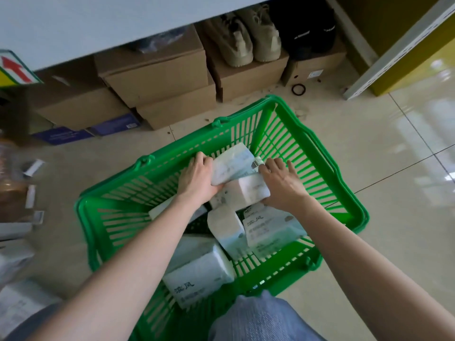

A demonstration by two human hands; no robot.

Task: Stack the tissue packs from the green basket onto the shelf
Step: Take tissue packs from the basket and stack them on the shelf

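A green plastic basket [327, 168] stands on the tiled floor below me with several white tissue packs inside. My left hand [197, 178] grips the left end of an upper tissue pack [231, 163], which is tilted near the basket's far side. My right hand [280, 183] grips the right end of a second pack [243, 193] lying just beneath it. More packs lie loose in the near half of the basket, one printed pack [197, 274] closest to me. A white shelf board [98, 23] runs across the top of the view.
Under the shelf sit cardboard boxes [157, 75], with beige shoes [246, 40] on one. A black ring [298, 89] lies on the floor. Packaged goods crowd the left edge. My knee in blue fabric [261, 318] touches the basket's near side.
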